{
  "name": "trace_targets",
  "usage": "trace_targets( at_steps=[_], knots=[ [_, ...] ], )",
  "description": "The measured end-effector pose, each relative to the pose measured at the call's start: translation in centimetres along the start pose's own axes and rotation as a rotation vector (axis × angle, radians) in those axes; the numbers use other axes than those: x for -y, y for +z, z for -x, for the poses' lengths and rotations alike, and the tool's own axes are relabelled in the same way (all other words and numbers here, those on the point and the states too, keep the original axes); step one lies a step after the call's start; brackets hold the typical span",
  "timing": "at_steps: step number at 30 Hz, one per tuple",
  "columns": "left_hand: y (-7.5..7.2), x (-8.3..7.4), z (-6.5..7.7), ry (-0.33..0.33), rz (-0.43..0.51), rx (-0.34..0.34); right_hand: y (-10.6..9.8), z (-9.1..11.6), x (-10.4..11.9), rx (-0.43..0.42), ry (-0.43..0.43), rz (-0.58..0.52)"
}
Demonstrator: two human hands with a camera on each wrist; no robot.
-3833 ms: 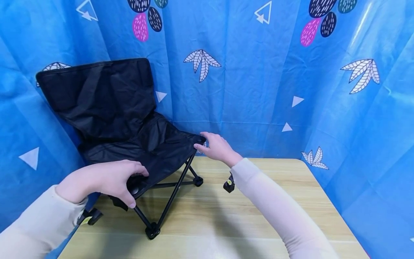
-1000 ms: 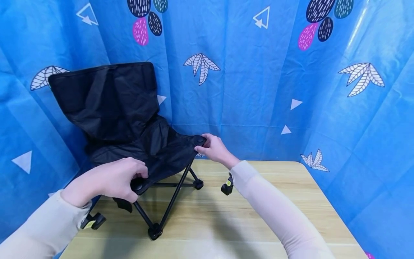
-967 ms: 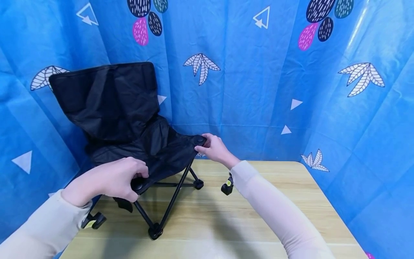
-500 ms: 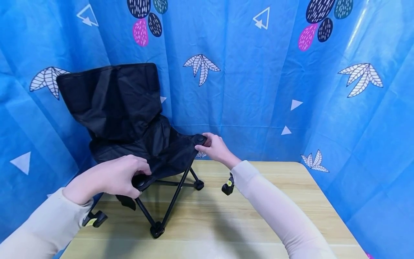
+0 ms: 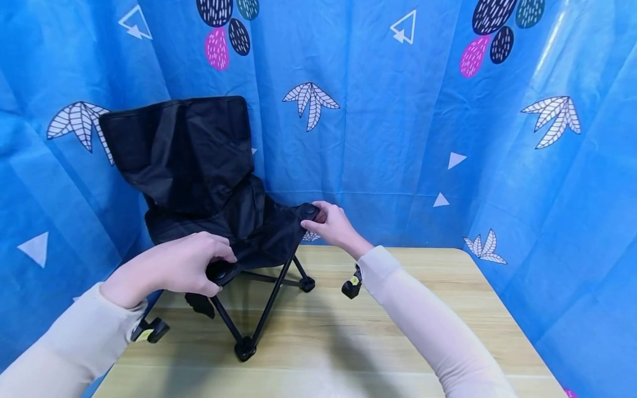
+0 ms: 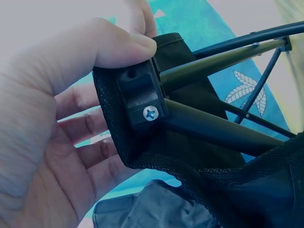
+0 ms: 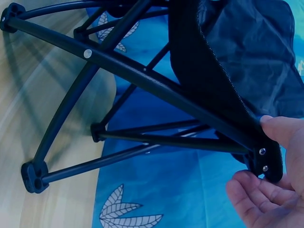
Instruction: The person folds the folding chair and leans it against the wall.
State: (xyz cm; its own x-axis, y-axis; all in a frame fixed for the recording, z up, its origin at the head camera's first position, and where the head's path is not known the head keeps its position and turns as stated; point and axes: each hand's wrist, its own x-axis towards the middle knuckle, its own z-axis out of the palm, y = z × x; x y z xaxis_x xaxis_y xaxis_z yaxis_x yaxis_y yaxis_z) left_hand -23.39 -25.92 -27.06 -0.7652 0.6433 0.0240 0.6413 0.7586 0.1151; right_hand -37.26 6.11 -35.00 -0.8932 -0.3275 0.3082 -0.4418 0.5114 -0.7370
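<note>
Two front corners held, one black folding chair [image 5: 209,177] standing open

The chair stands on a wooden table [image 5: 487,309], which stretches out beside it on the right hand's side; a patterned blue curtain [image 5: 378,127] hangs behind it. At the chair's near front corner, the left hand [image 5: 186,262] grips with its thumb on a black bracket [image 6: 140,97] and its fingers behind the cloth. At the chair's far front corner, the right hand [image 5: 334,224] pinches a corner piece [image 7: 269,160] between thumb and fingers. Below the seat, crossed legs [image 5: 271,301] are spread. The step in hand looks like opening out or positioning the chair by its front corners. The next move seems to call for even effort from both hands, so that the frame does not twist or tip.
</note>
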Motion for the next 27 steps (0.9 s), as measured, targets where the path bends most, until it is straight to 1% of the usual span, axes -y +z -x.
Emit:
trace_targets(
  at_steps=[11,18,27],
  knots=[
    [-0.6,-0.6,-0.4,-0.011,0.010,0.019,-0.5,0.4,0.5,-0.008,-0.004,-0.005],
    [-0.9,-0.6,-0.7,0.004,0.002,0.003,-0.6,0.5,0.7,-0.014,-0.009,0.010],
    [-1.3,-0.7,-1.5,0.025,-0.029,-0.026,-0.8,0.4,0.9,-0.042,-0.023,-0.004]
  ],
)
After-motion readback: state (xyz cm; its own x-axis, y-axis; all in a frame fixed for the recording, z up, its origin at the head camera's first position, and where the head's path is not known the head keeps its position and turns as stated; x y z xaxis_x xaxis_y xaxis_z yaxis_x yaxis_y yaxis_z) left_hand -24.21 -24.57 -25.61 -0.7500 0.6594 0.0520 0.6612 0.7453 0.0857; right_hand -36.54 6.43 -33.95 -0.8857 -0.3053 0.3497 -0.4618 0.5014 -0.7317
